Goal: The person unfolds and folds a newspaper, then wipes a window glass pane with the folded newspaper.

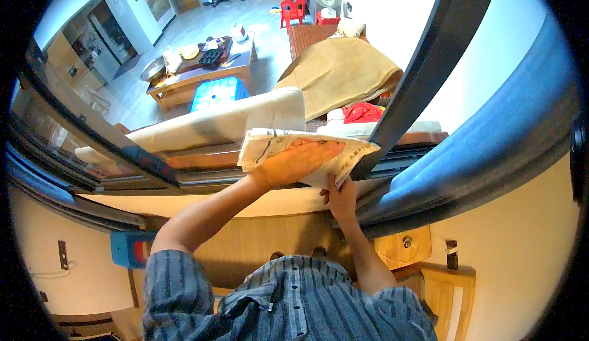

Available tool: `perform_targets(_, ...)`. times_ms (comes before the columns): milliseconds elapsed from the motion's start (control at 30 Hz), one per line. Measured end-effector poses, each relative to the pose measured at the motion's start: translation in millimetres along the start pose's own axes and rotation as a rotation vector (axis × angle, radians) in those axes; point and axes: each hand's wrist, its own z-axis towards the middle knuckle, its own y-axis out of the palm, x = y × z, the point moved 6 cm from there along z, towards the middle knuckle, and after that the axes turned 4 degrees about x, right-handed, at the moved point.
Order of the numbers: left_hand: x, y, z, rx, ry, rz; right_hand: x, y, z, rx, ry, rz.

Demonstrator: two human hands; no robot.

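Newspaper (pixel 254 151), one: folded in several layers, print showing, tilted, at the open window, close to the dark bar (pixel 429 53); whether it touches the bar cannot be told.

Left hand (pixel 294 162): laid over the paper with fingers extended together, not curled round it; probably so that the palm keeps the layers flat. Thumb hidden.

Right hand (pixel 341 199): closed narrowly on the paper's lower corner, fingers bent; this likely steadies the loose end against the other palm's pressure. The wrist comes up from below, perhaps to leave the printed face unobstructed.

Just beyond the grip: sofa back under a pale cover (pixel 245 111), probably draped to protect it. Farther, slightly right: tan blanket (pixel 340 71) spread over the seat, red cloth (pixel 362 113) at its near edge.

Beyond, to the left: low table (pixel 244 57) bearing assorted items, blue stool (pixel 218 92) at its near side.

Right of the grip: blue curtain (pixel 472 138), gathered aside, presumably to free the opening.

Below right: wooden drawer (pixel 392 252) with knob.
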Motion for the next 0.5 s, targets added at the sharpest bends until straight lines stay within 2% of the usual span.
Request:
perform_targets(67,-1.3,16.0,-0.6,-0.049,-0.063,-0.33,16.1,-0.9,-3.3,-0.039,0.035,-0.031)
perform_targets(100,-0.3,29.0,-5.0,0.007,-0.024,-0.319,27.9,-1.9,-5.1,-0.065,0.071,-0.053)
perform_targets(200,3.4,65.2,-6.3,-0.163,-0.051,-0.339,42.9,-4.6,-15.4,-0.136,0.122,-0.12)
perform_targets(233,7.0,106.7,-23.8,-0.006,0.184,0.486,44.7,-3.0,-19.5,-0.159,0.129,-0.143)
perform_targets(333,15.8,135.2,-42.0,-0.032,0.213,0.524,56.7,-4.8,-30.4,-0.111,0.176,-0.116)
perform_targets(433,28.3,100.6,-43.9,-0.072,0.133,0.109,89.6,-9.2,-35.3,-0.11,0.209,-0.07)
perform_targets(500,32.4,132.9,-59.1,-0.057,0.153,0.21,99.9,-14.1,-40.4,-0.124,0.22,-0.12)
